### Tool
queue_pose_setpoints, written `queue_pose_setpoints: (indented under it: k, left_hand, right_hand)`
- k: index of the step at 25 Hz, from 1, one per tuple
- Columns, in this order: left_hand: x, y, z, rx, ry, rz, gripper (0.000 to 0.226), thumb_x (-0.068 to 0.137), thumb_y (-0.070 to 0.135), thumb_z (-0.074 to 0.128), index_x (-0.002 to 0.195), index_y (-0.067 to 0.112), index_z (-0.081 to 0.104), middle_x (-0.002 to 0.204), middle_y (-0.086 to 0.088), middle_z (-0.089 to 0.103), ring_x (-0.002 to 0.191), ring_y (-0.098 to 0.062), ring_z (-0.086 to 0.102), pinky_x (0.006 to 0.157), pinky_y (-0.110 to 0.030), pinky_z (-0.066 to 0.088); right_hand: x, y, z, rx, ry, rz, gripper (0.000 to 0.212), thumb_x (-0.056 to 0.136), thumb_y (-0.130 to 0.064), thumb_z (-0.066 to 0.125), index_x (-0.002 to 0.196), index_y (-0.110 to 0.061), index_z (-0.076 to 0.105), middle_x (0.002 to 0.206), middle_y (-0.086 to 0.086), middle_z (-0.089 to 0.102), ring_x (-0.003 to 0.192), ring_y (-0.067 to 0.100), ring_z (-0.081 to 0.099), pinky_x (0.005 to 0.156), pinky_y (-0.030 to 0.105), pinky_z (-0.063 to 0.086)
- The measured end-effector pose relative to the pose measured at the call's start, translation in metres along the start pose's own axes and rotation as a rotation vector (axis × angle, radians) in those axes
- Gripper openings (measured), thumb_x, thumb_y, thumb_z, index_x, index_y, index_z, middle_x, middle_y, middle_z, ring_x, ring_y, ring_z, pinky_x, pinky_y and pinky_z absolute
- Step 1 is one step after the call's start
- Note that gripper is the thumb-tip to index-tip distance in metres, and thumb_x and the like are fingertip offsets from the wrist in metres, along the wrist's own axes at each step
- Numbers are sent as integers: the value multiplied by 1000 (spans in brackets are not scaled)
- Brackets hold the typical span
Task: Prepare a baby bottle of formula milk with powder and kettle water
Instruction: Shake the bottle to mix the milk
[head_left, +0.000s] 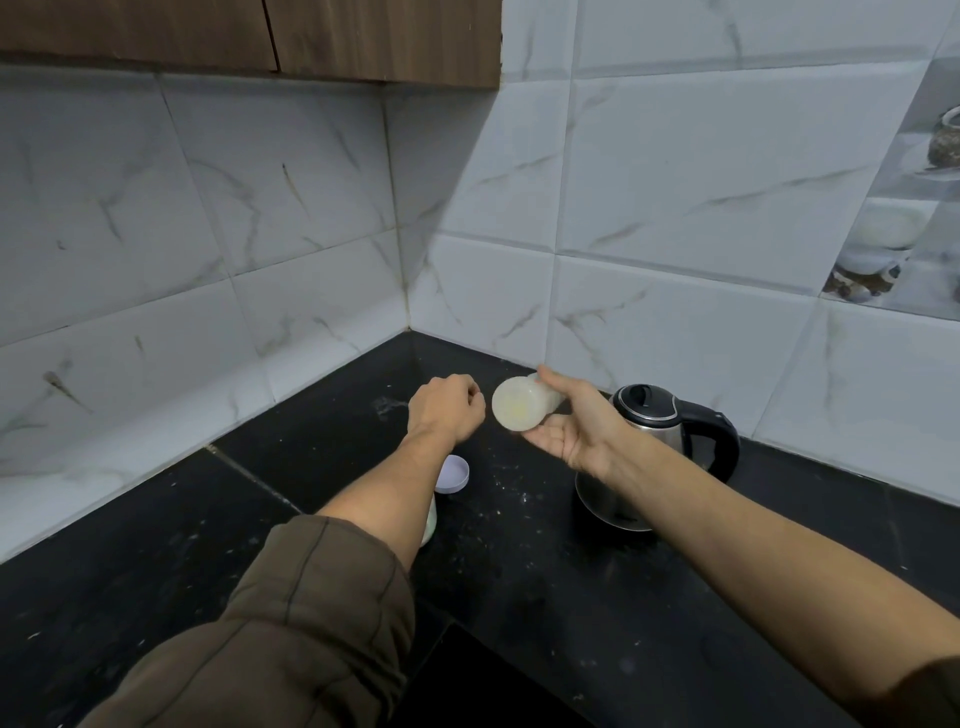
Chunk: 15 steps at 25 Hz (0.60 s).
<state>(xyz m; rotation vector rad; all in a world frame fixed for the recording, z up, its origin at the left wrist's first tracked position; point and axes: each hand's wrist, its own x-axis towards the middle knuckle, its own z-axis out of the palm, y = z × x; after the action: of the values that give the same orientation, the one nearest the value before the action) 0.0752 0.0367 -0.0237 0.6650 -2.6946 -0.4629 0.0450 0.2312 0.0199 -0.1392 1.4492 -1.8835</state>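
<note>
You had one baby bottle (524, 409), held on its side above the tabletop (545, 582), its round base turned toward you, pale contents showing through. Your right hand (576, 423) gripped it, fingers over the top and thumb underneath. Your left hand (447, 408) hung just beside the bottle's base, curled into a loose fist; I could not tell whether it held anything. One kettle (657, 441), steel with a black lid and handle, stood on the tabletop behind your right wrist, partly hidden by it. One small white cap (453, 474) lay open side up beside your left forearm, and one pale container (430, 522) sat mostly hidden under that forearm. Tiled walls (649, 218) met in a corner close behind the hands. Open dark tabletop lay toward you, between your arms, speckled with pale specks.
</note>
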Motion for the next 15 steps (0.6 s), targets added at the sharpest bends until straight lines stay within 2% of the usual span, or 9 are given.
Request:
queue_pose_setpoints:
  k: [2,5,6,11,13,15]
  left_hand:
    - [1,-2,2,2,-10,-8,24,100,29,56,115,24,74,102,1,76,88,-23,66,72,-32,47]
    - [0,-4,6,-4,-28,-16,24,100,30,54,113,24,74,100,1,76,85,-22,64,71,-32,47]
    - [-1,-5,7,-3,-28,-19,24,100,31,54,112,24,74,99,1,76,85,-22,64,71,-32,47]
    - [-5,-14,14,8,-17,-28,25,100,30,53,111,24,74,98,1,76,91,-25,69,70,-33,46]
    - [-6,-16,16,5,-29,-31,25,100,30,53,111,24,74,98,1,76,90,-25,69,70,-33,47]
    - [-7,-17,17,4,-34,-34,25,100,31,53,111,24,74,97,1,76,89,-25,68,70,-32,47]
  right_hand:
    - [1,5,-1,-29,-17,58,30,96,-37,71,112,-13,67,96,25,75,69,29,78,61,35,66]
    - [2,11,-5,-205,-208,82,45,95,-41,69,126,-9,65,102,20,76,74,25,78,63,33,66]
    - [2,12,-7,-216,-221,62,46,96,-41,68,128,-9,65,102,19,76,74,24,77,62,32,65]
    - [8,13,-12,-15,-2,78,30,96,-37,71,114,-13,66,103,28,73,71,31,79,64,37,67]
    - [6,16,-12,-92,-91,129,36,96,-38,70,119,-11,66,101,26,74,72,29,79,60,35,66]
    - [4,20,-13,-221,-228,129,41,96,-40,68,125,-11,65,103,20,76,76,25,78,62,34,65]
